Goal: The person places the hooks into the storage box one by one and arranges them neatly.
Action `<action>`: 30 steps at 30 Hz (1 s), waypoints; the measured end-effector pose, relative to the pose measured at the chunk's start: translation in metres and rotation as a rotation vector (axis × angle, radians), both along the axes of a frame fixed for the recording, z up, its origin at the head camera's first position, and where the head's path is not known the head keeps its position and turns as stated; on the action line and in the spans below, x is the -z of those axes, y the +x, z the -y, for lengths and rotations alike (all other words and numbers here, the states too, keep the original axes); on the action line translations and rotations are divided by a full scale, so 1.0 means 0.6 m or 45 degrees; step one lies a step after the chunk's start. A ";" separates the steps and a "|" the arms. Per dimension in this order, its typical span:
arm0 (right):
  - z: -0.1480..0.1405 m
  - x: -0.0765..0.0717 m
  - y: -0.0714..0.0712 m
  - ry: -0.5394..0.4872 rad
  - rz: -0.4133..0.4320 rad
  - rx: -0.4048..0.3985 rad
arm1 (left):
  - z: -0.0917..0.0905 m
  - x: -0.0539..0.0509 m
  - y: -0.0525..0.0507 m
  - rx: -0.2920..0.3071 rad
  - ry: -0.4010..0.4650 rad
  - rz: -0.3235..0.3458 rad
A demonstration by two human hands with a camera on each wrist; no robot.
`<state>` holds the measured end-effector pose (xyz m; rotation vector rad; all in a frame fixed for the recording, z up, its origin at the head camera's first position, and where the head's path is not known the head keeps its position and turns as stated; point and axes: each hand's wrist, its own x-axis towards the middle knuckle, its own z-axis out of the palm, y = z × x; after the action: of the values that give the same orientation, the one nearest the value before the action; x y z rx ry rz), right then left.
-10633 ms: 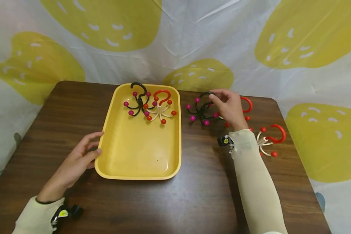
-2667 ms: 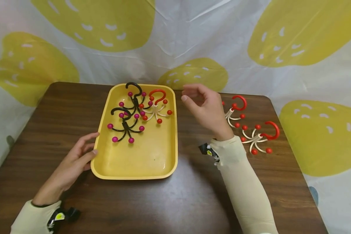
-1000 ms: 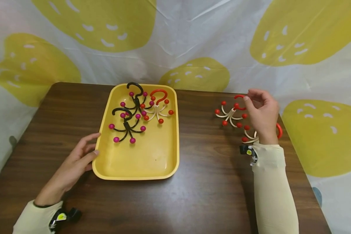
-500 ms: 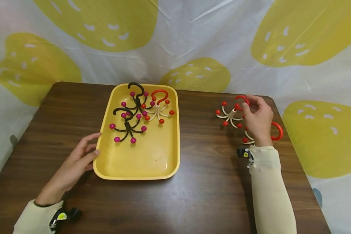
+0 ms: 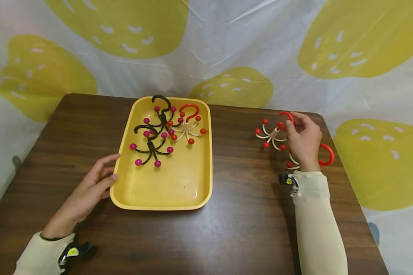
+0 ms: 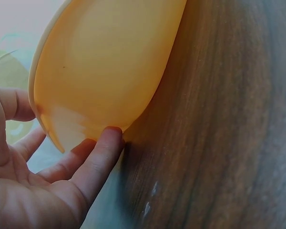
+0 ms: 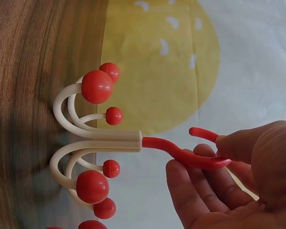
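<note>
In the head view my right hand point(image 5: 304, 141) pinches the red hook point(image 5: 286, 114) of a cream many-armed hanger point(image 5: 272, 134) with red balls. The right wrist view shows the thumb and fingers of my right hand point(image 7: 229, 167) round the red hook point(image 7: 186, 157), the cream arms point(image 7: 119, 139) pointing towards the table. A second such hanger, with its red hook point(image 5: 330, 156), is partly hidden behind that hand. My left hand point(image 5: 86, 196) touches the left side of the yellow tray point(image 5: 210, 168), fingers spread and loosely bent; the left wrist view shows its fingertips point(image 6: 113, 136) against the tray.
Inside the tray lie two black hangers point(image 5: 151, 147) with magenta balls and a cream hanger point(image 5: 187, 128) with a red hook. The brown table point(image 5: 247, 214) ends at a white cloth point(image 5: 227, 46) with yellow shapes behind it.
Since the earliest frame a second black hanger has moved from the table into the tray. My right hand has since moved right and taken hold of a red hook. My left hand stays at the tray.
</note>
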<state>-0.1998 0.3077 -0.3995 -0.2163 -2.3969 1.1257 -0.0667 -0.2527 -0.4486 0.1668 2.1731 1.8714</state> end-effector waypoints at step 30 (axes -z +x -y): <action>0.007 -0.024 0.010 0.003 -0.043 0.047 | 0.002 -0.005 -0.001 0.008 -0.008 0.035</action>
<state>-0.1939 0.3035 -0.3853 -0.2382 -2.3546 1.1010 -0.0673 -0.2539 -0.4455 0.1457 2.1581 1.8525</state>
